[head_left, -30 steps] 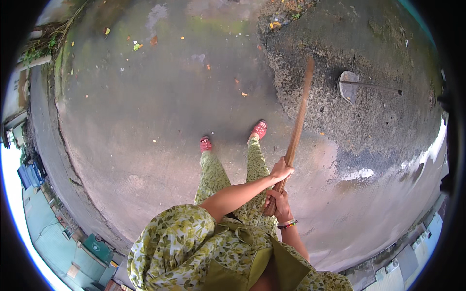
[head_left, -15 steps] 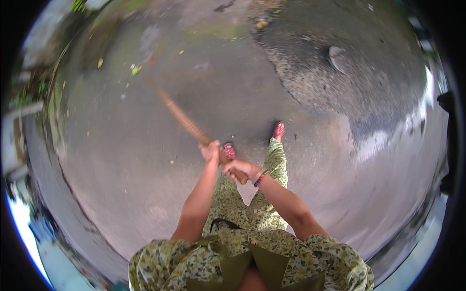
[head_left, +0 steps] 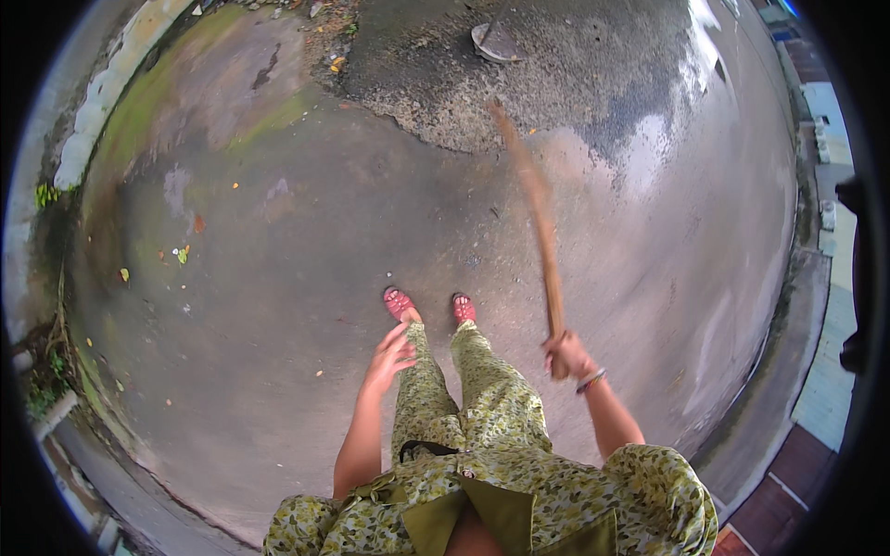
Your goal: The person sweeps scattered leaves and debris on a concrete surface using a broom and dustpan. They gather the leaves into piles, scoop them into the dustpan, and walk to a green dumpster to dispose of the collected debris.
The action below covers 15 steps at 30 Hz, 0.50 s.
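Note:
In my right hand (head_left: 569,355) is a long brown wooden stick (head_left: 543,243), gripped near its lower end. It points up and away from me over the ground, leaning slightly left, and its far part is blurred. My left hand (head_left: 386,365) is off the stick, held in front of my left leg, with its fingers apart and nothing in it. Bracelets circle my right wrist.
I stand on damp concrete (head_left: 278,371) in red sandals. Ahead lies a rough, broken patch (head_left: 417,93) with a round grey pan-like object (head_left: 498,44) on it. Fallen leaves (head_left: 183,254) dot the left side; a low wall (head_left: 88,139) curves along the far left.
My left hand has let go of the stick and moved apart. My right hand has carried the stick rightward, swinging its far end from left to right. My view and feet have shifted.

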Each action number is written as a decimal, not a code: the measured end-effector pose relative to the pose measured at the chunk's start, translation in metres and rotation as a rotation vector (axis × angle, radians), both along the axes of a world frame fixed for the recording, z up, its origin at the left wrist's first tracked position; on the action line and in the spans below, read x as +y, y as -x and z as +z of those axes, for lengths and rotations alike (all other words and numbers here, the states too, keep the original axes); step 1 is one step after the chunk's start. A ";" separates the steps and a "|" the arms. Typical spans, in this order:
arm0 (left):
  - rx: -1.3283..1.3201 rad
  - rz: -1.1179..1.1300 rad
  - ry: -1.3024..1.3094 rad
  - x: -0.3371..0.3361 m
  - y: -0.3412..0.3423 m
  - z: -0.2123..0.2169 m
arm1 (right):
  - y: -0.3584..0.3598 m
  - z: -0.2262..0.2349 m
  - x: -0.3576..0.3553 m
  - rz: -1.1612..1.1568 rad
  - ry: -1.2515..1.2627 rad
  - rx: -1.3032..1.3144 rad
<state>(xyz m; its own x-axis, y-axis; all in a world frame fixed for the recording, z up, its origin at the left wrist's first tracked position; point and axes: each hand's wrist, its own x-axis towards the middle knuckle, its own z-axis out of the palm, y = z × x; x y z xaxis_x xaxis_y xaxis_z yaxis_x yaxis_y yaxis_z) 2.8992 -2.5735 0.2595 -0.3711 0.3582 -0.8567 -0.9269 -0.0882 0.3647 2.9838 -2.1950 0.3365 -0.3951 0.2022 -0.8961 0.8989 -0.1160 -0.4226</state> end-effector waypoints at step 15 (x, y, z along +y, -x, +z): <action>-0.374 -0.154 0.580 -0.129 -0.304 -0.033 | -0.062 -0.063 -0.024 0.068 0.612 -0.175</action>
